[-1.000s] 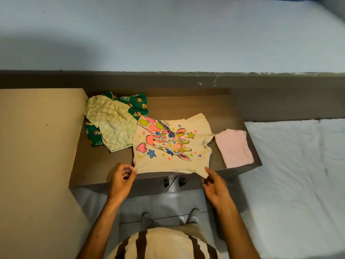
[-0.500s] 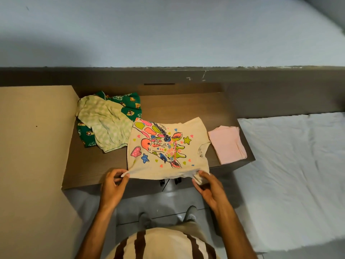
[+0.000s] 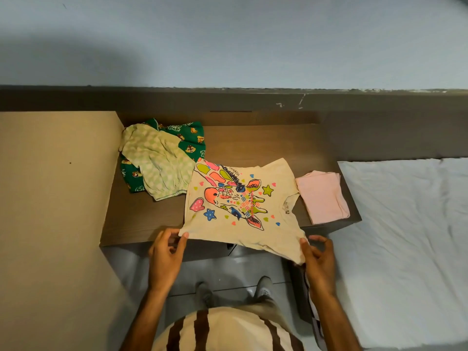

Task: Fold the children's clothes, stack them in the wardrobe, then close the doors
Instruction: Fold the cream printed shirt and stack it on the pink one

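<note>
Head view: left hand point(image 3: 166, 252) and right hand point(image 3: 317, 257) pinch the giraffe T-shirt point(image 3: 238, 206), fingers clamped on its near corners. It lies spread on the brown bench point(image 3: 141, 219).

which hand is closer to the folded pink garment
Right. The right hand pinches the giraffe t-shirt at its near right corner, just below the folded pink garment. The left hand holds the shirt's near left corner, across the shirt.

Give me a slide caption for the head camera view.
Both hands, left hand and right hand, pinch the near edge of a cream giraffe-print T-shirt spread on a brown wooden surface.
</note>
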